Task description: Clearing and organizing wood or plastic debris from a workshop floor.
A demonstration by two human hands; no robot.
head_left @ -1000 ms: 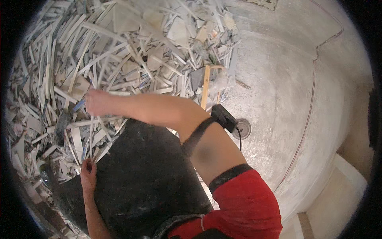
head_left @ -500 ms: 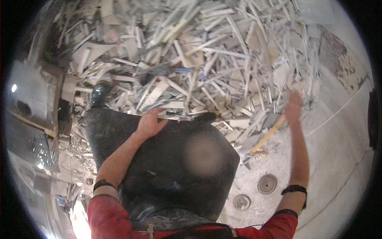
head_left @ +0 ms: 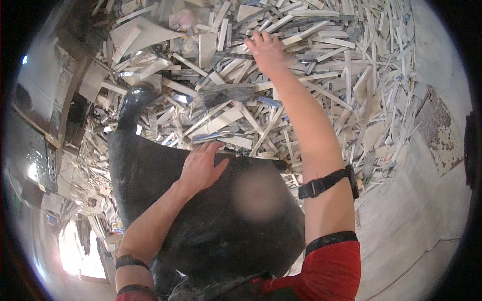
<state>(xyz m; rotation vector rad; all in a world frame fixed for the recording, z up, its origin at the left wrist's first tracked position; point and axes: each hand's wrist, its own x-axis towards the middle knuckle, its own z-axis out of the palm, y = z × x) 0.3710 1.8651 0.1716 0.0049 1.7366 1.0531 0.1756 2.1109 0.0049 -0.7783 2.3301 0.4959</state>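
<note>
Pale strips (head_left: pixel 312 31) lay heaped beneath and around the right hand (head_left: pixel 267 52), whose grip I could not tell; the left hand (head_left: pixel 199 168) lay loosely open, thumb spread, on the black apron (head_left: pixel 201 226); the strips seemed light, stiff, perhaps brittle, best held mid-length.

No legible txt, nos. or signs. Thin flat blue strip (head_left: pixel 269 102) amid long pale scrap pcs (head_left: pixel 347 75): no readable print. Small blue-and-yellow patch (head_left: pixel 118 228), lower L: too small/blurred to tell if lettered. Black fabric strap (head_left: pixel 321 187) on R arm & red cloth sleeve w/ black cuff (head_left: pixel 331 266): nothing readable either.
</note>
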